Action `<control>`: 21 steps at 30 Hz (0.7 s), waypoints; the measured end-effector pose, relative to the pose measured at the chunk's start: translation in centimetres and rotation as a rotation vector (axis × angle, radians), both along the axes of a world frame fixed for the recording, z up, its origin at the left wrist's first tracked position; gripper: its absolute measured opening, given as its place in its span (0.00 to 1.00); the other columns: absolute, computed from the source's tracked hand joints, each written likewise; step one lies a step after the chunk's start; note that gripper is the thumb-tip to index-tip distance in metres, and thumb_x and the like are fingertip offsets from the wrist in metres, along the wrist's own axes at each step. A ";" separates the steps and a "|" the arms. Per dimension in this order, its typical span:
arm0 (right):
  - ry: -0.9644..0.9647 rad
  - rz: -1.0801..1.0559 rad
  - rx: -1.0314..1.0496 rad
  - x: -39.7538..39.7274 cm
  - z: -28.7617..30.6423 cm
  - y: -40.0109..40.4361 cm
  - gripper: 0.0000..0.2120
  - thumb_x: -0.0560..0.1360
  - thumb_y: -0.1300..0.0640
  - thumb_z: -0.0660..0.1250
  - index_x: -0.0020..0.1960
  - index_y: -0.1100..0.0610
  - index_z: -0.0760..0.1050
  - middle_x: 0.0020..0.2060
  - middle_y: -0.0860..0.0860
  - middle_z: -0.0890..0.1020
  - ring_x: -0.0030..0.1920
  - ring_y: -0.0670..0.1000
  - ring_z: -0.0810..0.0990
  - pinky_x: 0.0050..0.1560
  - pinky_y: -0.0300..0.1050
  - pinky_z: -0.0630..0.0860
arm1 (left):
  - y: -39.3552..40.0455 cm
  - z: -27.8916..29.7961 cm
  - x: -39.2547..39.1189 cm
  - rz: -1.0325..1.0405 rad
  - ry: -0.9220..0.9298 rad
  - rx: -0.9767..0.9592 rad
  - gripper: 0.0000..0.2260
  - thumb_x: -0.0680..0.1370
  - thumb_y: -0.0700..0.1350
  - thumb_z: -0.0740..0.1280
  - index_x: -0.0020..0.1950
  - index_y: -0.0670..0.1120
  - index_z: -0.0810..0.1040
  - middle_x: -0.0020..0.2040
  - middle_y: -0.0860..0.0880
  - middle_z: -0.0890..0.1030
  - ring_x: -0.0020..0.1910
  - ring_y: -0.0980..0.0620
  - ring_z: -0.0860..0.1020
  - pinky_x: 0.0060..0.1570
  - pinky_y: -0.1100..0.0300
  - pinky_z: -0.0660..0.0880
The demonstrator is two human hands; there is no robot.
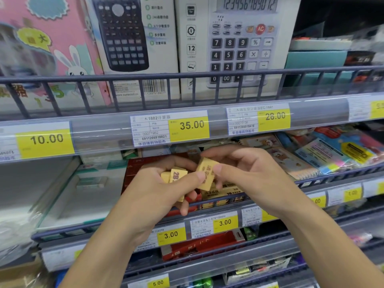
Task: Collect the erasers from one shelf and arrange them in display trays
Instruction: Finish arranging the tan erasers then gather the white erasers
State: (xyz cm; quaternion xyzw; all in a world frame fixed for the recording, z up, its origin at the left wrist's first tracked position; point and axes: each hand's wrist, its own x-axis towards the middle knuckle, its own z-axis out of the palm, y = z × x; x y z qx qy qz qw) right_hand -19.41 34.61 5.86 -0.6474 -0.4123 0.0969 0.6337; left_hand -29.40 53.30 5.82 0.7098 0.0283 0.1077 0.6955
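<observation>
- Left hand (166, 183): curled, cupping several yellow erasers (175, 176) in the palm, thumb pressed on one more.
- Right hand (245, 173): thumb and fingers pinching that tilted yellow eraser (205, 173), held between both hands.
- Red tray (133, 173): on the middle shelf, behind the hands; more yellow erasers (220, 193) lie at its front, just behind the wire rail (270, 190).
- Upper shelf: calculator boxes (239, 42); price tags (188, 126) read 35.00 and 28.00.

Two boxed calculators (245, 44) stand behind a wire rail (187, 76) above yellow price tags (188, 126), with a pink rabbit box (52, 48) at left and packaged notebooks (324, 154) at right.
</observation>
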 end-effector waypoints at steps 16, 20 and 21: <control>-0.116 -0.242 -0.398 1.9 1.4 -2.1 0.13 0.77 0.55 0.72 0.58 0.41 0.80 0.47 0.40 0.86 0.43 0.40 0.83 0.46 0.36 0.76 | 0.7 0.1 0.4 0.089 -0.090 -0.086 0.14 0.62 0.52 0.79 0.43 0.47 0.86 0.35 0.43 0.82 0.28 0.47 0.74 0.28 0.60 0.74; -0.194 -0.224 -0.677 3.3 2.5 -2.8 0.05 0.74 0.46 0.74 0.50 0.38 0.83 0.44 0.37 0.85 0.44 0.38 0.83 0.45 0.37 0.77 | 1.0 0.2 0.4 0.093 -0.093 -0.121 0.08 0.64 0.47 0.78 0.42 0.48 0.86 0.39 0.46 0.86 0.30 0.48 0.76 0.26 0.61 0.73; -0.241 -0.205 -0.750 3.5 2.6 -2.7 0.05 0.73 0.42 0.73 0.48 0.35 0.82 0.43 0.36 0.85 0.43 0.37 0.82 0.45 0.35 0.77 | 1.1 0.2 0.5 0.096 -0.087 -0.117 0.09 0.64 0.47 0.79 0.42 0.48 0.86 0.40 0.45 0.85 0.30 0.48 0.75 0.26 0.61 0.73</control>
